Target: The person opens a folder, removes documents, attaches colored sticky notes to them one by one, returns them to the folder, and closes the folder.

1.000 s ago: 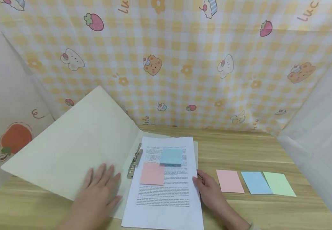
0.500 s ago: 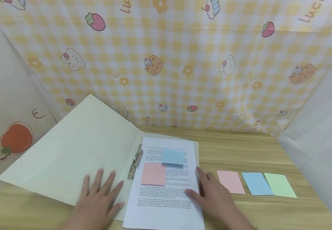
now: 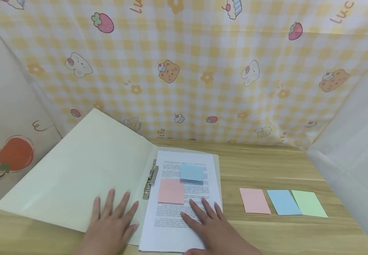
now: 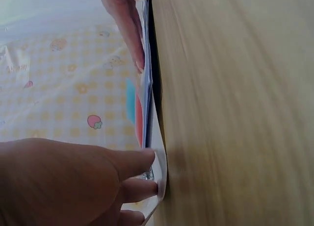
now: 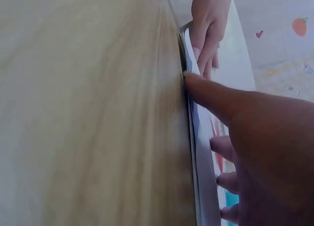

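A cream file folder (image 3: 75, 166) lies open, its cover tilted up at the left. On its right side is a stack of printed paper (image 3: 168, 233), beside a metal lever clip (image 3: 150, 180) at the spine. My left hand (image 3: 109, 226) presses spread fingers on the folder near the spine. With fingers spread, my right hand (image 3: 217, 230) rests on the lower right of the stack; in the right wrist view its thumb (image 5: 216, 91) is at the stack's lower edge. A pink sticky note pad (image 3: 171, 191) and a blue sticky note pad (image 3: 191, 172) sit on the top sheet.
Right of the folder, a pink note (image 3: 255, 200), a blue note (image 3: 283, 202) and a green note (image 3: 310, 203) lie in a row on the wooden table (image 3: 267, 166); blue and green overlap. A yellow checked cloth (image 3: 203, 99) hangs behind.
My right hand let go of the stack's right edge and moved left and down onto the paper. The folder cover sank lower under my left hand, and the stack lies straighter in the folder.
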A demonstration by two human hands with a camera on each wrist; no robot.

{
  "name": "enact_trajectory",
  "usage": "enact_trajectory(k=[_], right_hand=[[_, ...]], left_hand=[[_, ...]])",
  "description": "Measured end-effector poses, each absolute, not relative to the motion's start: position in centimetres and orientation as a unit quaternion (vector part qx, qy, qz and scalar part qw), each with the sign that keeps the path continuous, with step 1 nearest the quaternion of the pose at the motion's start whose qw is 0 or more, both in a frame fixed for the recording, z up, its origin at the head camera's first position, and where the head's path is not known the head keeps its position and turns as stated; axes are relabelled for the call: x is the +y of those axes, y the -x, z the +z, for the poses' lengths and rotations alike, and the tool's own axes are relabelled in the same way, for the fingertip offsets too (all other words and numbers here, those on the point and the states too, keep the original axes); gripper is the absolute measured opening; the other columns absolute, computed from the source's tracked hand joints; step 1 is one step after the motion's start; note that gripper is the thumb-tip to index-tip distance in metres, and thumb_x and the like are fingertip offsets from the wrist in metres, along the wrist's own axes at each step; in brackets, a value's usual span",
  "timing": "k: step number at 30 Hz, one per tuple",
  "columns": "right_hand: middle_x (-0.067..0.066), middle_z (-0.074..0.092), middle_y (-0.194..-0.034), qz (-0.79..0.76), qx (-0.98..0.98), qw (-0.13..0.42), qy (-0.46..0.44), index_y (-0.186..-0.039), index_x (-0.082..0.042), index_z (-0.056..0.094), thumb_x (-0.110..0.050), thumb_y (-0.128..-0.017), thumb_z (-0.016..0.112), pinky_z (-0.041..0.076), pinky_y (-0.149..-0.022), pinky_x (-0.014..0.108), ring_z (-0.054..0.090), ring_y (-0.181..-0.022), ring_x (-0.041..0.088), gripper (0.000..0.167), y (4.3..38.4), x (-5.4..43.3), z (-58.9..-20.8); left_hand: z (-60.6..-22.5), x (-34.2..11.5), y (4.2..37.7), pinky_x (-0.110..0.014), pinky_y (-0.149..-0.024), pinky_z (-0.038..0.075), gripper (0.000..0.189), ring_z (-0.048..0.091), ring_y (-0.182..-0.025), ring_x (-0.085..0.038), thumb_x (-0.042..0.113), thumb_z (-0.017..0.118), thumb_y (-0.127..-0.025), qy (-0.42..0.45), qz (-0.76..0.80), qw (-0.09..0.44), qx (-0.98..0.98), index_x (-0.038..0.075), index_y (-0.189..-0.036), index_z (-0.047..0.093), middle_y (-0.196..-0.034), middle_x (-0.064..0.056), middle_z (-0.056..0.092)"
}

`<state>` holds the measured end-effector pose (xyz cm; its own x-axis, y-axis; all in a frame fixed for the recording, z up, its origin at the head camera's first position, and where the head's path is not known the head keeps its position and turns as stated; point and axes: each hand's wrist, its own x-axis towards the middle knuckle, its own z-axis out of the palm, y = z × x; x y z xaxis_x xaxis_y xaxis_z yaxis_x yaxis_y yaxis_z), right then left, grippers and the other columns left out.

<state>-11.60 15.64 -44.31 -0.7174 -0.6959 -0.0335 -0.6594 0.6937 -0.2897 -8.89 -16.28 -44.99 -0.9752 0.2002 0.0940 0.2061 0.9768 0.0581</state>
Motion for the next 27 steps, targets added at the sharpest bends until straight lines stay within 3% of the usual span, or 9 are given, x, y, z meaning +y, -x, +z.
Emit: enact_trajectory(k=[17, 27], right_hand=[[0.005, 0.022, -0.170, -0.128, 0.926, 0.091, 0.344, -0.158, -0.035, 0.034, -0.072, -0.098, 0.034, 0.025, -0.116, 0.072, 0.022, -0.155, 0.045, 0.070, 11.9, 14.5, -44.5], [0.010, 0.034, -0.165, -0.120, 0.934, 0.063, 0.331, -0.154, -0.031, 0.044, -0.072, -0.097, 0.038, 0.031, -0.116, 0.068, 0.030, -0.152, 0.043, 0.070, 12.0, 14.3, -44.2]], left_hand=[[-45.1, -15.6, 8.6, -0.077, -0.115, 0.015, 0.049, 0.025, -0.148, -0.057, 0.036, 0.072, -0.090, 0.108, -0.002, 0.075, -0.991, 0.020, -0.135, 0.066, -0.152, -0.008, 0.054], [-44.9, -15.5, 8.7, -0.077, -0.116, 0.014, 0.048, 0.023, -0.148, -0.058, 0.036, 0.071, -0.091, 0.113, -0.009, 0.066, -0.991, 0.019, -0.136, 0.065, -0.153, -0.009, 0.053]])
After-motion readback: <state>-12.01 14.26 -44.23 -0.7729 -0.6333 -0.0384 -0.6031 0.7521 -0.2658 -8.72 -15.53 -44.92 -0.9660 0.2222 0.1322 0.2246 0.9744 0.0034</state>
